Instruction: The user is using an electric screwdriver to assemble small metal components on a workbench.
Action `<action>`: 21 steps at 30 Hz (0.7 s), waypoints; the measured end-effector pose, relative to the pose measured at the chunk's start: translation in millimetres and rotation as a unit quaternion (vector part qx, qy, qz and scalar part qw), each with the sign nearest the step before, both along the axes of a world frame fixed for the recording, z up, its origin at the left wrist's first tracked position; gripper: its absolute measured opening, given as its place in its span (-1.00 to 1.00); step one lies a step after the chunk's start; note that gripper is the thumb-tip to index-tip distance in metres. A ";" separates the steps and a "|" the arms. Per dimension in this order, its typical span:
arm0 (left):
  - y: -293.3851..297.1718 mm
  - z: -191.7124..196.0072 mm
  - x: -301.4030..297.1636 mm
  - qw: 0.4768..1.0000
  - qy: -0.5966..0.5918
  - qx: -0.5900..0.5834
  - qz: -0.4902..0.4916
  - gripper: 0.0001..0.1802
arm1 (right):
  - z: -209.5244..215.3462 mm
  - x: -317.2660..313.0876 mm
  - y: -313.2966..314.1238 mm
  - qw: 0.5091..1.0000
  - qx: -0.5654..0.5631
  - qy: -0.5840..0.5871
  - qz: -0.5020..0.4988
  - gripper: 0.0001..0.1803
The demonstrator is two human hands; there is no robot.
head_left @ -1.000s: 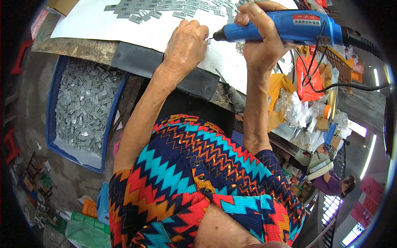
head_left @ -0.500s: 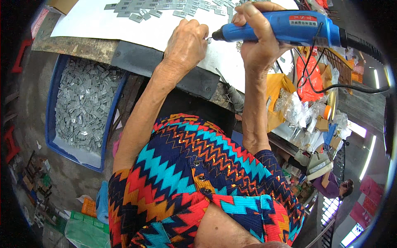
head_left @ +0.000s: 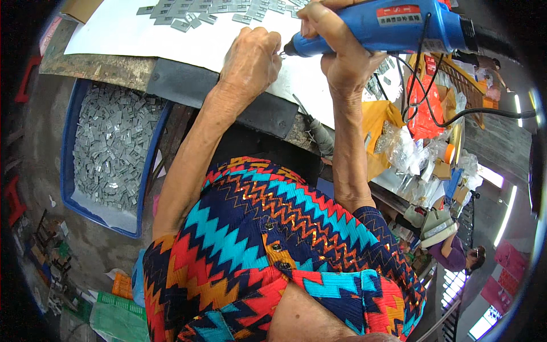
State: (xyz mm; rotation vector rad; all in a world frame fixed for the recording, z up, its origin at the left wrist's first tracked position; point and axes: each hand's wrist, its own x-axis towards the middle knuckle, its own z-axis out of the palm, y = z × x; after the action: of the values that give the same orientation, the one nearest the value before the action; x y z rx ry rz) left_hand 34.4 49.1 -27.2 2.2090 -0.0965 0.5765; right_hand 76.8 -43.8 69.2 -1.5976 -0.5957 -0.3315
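A blue electric screwdriver [head_left: 382,25] lies across my right hand [head_left: 342,54], whose fingers wrap round its body. The tool is level, and its black nose points left. Just off that tip is my left hand [head_left: 249,60], closed with its fingers pinched together over the white table covering [head_left: 119,28]. Whatever those fingers hold is hidden behind them; a small shiny bit shows between them and the tool's tip. Many flat grey rectangular pieces [head_left: 196,12] with small slots lie in rows on the white covering, beyond my left hand.
A blue bin [head_left: 66,165] heaped with similar grey pieces stands left, below the table. A dark padded strip [head_left: 185,82] covers the table's near edge. At right are a black cable [head_left: 467,119], an orange-red bag [head_left: 424,108] and clear plastic bags. Another person [head_left: 453,253] is farther right.
Both hands and the screwdriver appear slightly farther left in the picture, along with the table and bin. The closed left hand and the right hand's grip on the tool look the same.
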 end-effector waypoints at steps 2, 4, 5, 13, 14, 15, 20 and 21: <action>1.4 -1.1 -0.7 1.000 -0.009 0.005 0.010 -0.82 | 2.0 -1.8 -0.5 0.999 0.008 0.034 0.021 -0.87; 1.6 0.6 -0.9 1.000 -0.001 0.009 0.010 -0.82 | 2.9 -2.4 -1.2 0.995 0.029 0.087 0.046 -0.87; 1.6 1.2 -0.9 1.000 0.005 0.013 0.009 -0.82 | 3.1 -3.2 -0.1 0.995 0.029 0.088 0.046 -0.87; 3.9 4.2 -0.8 1.000 0.011 0.000 -0.006 -0.87 | -10.8 10.5 -1.4 0.994 -0.096 -0.037 0.025 -0.76; 3.7 3.3 -0.2 1.000 0.006 -0.006 -0.009 -0.91 | -12.5 9.0 -2.5 0.996 0.004 0.050 0.078 -0.71; 3.9 2.4 -0.4 1.000 0.004 -0.006 -0.009 -0.91 | -8.7 8.4 -4.0 0.996 0.004 0.047 0.079 -0.71; -0.3 6.8 -2.7 1.000 -0.005 0.018 -0.019 -0.88 | -11.3 15.6 -14.2 0.984 0.023 0.010 0.178 -0.69; -0.2 6.6 -2.7 1.000 -0.007 0.020 -0.021 -0.88 | -9.2 15.7 -14.2 0.980 0.013 -0.056 0.190 -0.69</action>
State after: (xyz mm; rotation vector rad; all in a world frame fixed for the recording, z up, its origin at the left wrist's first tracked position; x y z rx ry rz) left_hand 31.7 48.9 -20.6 2.2360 -0.1613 0.5714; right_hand 92.5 -58.0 60.0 -1.4102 -0.9625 -0.1427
